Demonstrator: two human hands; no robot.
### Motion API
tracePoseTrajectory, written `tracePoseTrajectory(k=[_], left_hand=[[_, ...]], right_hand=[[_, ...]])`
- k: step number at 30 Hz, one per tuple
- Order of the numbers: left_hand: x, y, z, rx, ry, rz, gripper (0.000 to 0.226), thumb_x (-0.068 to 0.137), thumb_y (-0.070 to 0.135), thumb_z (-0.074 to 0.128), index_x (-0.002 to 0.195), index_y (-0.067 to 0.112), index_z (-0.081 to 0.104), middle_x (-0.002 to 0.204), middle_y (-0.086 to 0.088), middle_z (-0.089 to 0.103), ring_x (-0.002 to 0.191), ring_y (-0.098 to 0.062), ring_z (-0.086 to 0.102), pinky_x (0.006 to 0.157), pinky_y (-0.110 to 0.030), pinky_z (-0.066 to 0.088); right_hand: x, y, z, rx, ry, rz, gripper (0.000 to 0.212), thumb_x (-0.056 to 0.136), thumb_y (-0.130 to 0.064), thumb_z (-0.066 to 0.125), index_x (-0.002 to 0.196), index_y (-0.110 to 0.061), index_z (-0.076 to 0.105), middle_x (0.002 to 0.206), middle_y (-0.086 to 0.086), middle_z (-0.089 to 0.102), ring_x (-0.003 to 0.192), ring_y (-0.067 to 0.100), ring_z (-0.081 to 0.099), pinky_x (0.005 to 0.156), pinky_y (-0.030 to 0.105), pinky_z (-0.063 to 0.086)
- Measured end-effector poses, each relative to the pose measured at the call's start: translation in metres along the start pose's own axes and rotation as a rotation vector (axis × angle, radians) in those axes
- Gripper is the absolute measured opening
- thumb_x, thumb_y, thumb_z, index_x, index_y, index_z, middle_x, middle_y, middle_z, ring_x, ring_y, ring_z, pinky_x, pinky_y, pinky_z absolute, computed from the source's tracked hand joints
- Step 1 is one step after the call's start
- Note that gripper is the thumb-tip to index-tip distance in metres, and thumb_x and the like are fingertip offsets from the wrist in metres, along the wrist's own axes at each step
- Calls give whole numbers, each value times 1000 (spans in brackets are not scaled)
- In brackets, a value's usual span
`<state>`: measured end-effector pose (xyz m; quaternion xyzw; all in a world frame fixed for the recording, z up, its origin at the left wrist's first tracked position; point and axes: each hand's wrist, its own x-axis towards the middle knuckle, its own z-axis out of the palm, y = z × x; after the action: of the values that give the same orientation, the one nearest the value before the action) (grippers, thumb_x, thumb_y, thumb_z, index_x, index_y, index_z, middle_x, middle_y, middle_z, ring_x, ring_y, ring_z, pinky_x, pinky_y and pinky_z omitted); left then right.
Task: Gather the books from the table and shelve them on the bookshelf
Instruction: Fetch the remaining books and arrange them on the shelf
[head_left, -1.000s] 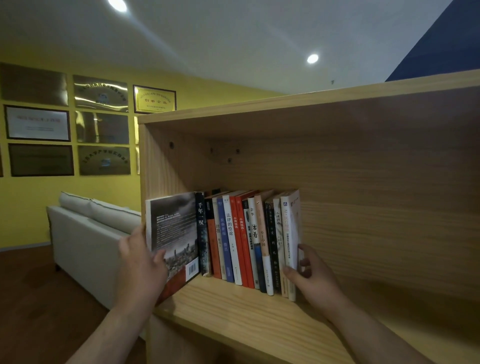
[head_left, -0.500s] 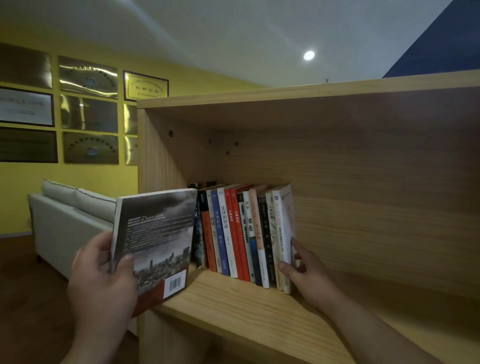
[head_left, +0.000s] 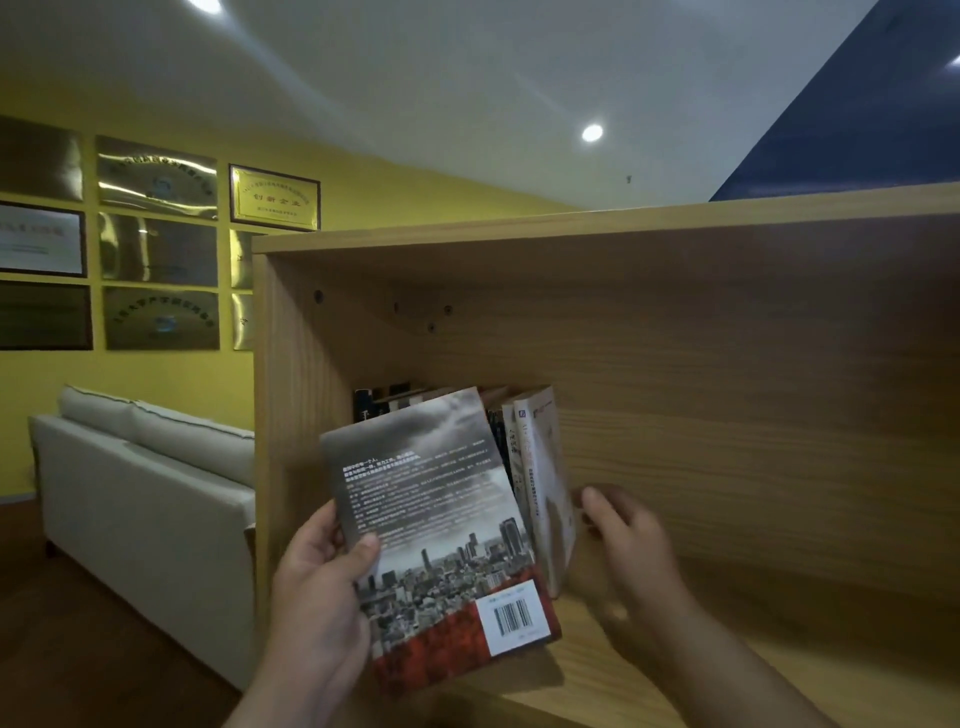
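Observation:
My left hand (head_left: 317, 587) grips a grey book (head_left: 441, 530) with a city photo, a red strip and a barcode on its back cover. I hold it in front of the wooden bookshelf (head_left: 675, 405), and it hides most of the row of books (head_left: 540, 467) standing at the shelf's left end. Only the row's tops and its white rightmost book show. My right hand (head_left: 623, 540) is on the shelf board just right of that white book, fingers loosely curled near its cover; whether they touch it is blurred.
The shelf compartment has free board (head_left: 779, 649) to the right of the row. A white sofa (head_left: 145, 499) stands left of the bookshelf against a yellow wall with several framed plaques (head_left: 156, 244).
My left hand pulled the grey book off the left end of the row and carried it right, in front of the books. My right hand stayed beside the white book.

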<state>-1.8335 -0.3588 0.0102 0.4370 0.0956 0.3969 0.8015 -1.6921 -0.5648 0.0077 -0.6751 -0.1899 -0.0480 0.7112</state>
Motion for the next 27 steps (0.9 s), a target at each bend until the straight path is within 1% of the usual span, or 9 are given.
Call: tracePoseTrajectory(k=[3, 6, 9, 11, 14, 19, 21, 23, 27], left_hand=[[-5, -8, 18, 43, -113, -46, 44, 91, -17, 47, 117, 14, 65, 104, -10, 75, 88, -24, 74, 66, -37, 57], [-10, -17, 41, 79, -242, -72, 45, 91, -15, 49, 120, 17, 64, 106, -10, 76, 92, -25, 75, 70, -39, 58], [-9, -23, 53, 317, -405, -34, 35, 96, -1, 54, 117, 25, 66, 106, -1, 77, 95, -19, 74, 77, -40, 60], [-1, -28, 47, 542, -469, -10, 22, 98, 15, 57, 114, 29, 66, 111, 0, 74, 100, -17, 71, 83, -39, 59], [20, -35, 23, 837, -359, 66, 18, 97, 27, 60, 114, 32, 60, 111, 8, 65, 105, -12, 62, 87, -32, 53], [44, -47, 3, 767, -221, -31, 15, 98, 22, 60, 112, 23, 56, 103, 6, 64, 99, -15, 62, 75, -30, 47], [49, -54, 3, 818, -242, -11, 16, 95, 21, 63, 110, 25, 59, 107, 5, 65, 103, -16, 62, 82, -31, 49], [52, -58, 3, 849, -253, -9, 19, 93, 23, 66, 111, 28, 61, 116, 2, 64, 106, -16, 62, 94, -38, 51], [60, -58, 0, 834, -207, -48, 47, 90, 28, 68, 134, 29, 51, 137, -2, 52, 122, -23, 56, 108, -50, 44]], right_hand=[[-22, -23, -5, 66, -228, 25, 38, 93, -47, 59, 103, -14, 75, 102, 10, 79, 102, 38, 71, 86, 45, 57], [-36, -35, -14, 72, -372, 120, 24, 97, -22, 61, 116, -10, 69, 109, 11, 78, 103, 32, 74, 90, 47, 58], [-39, -39, -35, 39, -234, 140, 23, 95, -6, 63, 116, -12, 69, 104, 12, 79, 97, 33, 75, 90, 54, 58], [-39, -44, -53, 8, -110, 86, 21, 94, -4, 64, 113, -10, 70, 99, 10, 80, 89, 29, 77, 80, 46, 60], [-39, -54, -74, -48, 103, 1, 13, 94, -4, 66, 101, -14, 69, 89, 7, 79, 75, 20, 75, 62, 31, 56], [-30, -45, -60, -242, 229, -111, 12, 97, -9, 63, 87, -15, 68, 71, 2, 67, 60, 17, 58, 52, 27, 44], [-24, -33, -39, -323, 219, -115, 18, 98, -10, 61, 85, -21, 67, 68, -2, 65, 58, 13, 56, 50, 25, 43], [-18, -22, -18, -343, 231, -103, 21, 99, -11, 60, 89, -30, 64, 75, -8, 67, 70, 12, 64, 59, 23, 52], [-7, -9, 12, -362, 128, -76, 21, 97, -23, 64, 89, -42, 61, 87, -7, 72, 84, 10, 69, 82, 44, 62]])
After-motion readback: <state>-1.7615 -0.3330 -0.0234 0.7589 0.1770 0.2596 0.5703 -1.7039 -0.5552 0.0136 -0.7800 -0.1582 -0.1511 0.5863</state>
